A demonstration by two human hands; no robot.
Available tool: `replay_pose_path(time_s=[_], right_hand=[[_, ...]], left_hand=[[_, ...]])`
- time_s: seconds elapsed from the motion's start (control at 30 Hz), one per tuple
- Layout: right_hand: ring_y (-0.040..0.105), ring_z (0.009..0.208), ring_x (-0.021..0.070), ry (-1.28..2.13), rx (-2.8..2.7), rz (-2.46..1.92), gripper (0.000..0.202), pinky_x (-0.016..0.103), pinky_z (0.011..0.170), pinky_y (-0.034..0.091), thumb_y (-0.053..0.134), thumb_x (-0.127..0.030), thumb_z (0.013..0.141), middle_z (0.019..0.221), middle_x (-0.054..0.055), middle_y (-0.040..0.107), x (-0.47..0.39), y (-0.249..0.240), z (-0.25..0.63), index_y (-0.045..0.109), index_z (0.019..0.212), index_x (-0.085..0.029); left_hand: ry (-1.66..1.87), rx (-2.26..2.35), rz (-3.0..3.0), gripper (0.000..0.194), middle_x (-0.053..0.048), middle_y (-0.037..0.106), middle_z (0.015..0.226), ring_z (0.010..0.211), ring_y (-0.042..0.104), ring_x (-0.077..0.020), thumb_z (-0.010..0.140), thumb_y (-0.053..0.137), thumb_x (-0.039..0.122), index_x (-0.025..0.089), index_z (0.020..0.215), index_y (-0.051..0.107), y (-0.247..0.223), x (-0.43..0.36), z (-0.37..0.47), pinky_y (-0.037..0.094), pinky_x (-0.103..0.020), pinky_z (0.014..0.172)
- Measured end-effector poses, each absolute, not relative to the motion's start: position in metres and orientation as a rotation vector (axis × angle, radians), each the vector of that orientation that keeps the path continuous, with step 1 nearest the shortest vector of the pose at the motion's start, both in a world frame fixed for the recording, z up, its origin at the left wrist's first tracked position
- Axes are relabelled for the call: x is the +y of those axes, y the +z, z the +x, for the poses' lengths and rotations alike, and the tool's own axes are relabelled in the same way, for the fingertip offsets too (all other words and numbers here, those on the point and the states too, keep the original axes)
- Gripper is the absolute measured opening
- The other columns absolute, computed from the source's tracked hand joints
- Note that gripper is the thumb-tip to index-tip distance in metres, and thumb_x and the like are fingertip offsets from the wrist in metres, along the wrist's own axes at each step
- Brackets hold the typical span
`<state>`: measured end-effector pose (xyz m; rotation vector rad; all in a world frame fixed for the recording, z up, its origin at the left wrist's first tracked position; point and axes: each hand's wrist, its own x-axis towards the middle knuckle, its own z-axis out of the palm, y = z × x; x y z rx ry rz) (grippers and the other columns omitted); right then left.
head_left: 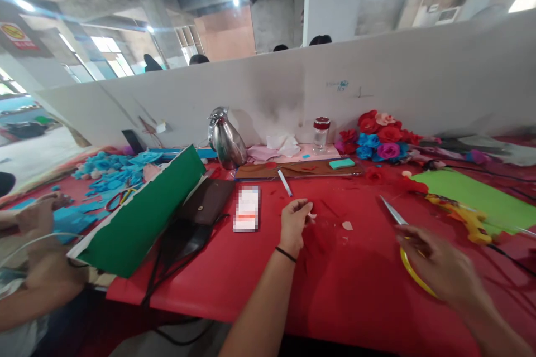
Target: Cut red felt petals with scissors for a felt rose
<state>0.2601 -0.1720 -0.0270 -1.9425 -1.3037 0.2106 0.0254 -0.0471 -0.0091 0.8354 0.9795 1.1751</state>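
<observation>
The left hand (296,218) reaches forward over the red table (234,273), thumb and fingertips pinched on a small pale scrap (311,216), a dark band (286,254) at the wrist. The right hand (439,259) comes in from the lower right, back of the hand up, fingers curled round the yellow handle of the scissors (393,212), whose blades point forward and to the left. Between the hands lies a loose petal (347,226). Ahead of the left hand is a pen (285,183); left of it, a phone (247,209).
</observation>
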Motion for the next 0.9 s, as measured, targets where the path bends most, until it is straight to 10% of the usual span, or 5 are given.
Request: replay_pose_path(time_s=[0.53, 0.9], right_hand=[[0.065, 0.061, 0.0176, 0.934, -1.126, -1.390, 0.026, 0.031, 0.061, 0.054, 0.059, -0.046, 0.071, 0.065, 0.002, 0.066, -0.067, -0.014, 0.134, 0.056, 0.073, -0.021], [0.065, 0.083, 0.0377, 0.187, -1.423, -2.055, 0.032, 0.052, 0.076, 0.047, 0.058, -0.050, 0.066, 0.089, 0.018, 0.068, -0.195, -0.045, 0.300, 0.063, 0.087, -0.027]], left_hand=[[1.055, 0.886, 0.953, 0.023, 0.001, 0.061, 0.059, 0.049, 0.048, -0.0071, 0.055, 0.080, 0.029, 0.014, 0.067, 0.067, -0.007, -0.041, 0.014, 0.034, -0.021, 0.050], [1.041, 0.871, 0.750, 0.027, 0.006, 0.050, 0.047, 0.041, 0.038, -0.0025, 0.048, 0.084, 0.027, 0.014, 0.058, 0.063, -0.002, -0.036, 0.008, 0.024, -0.017, 0.041]])
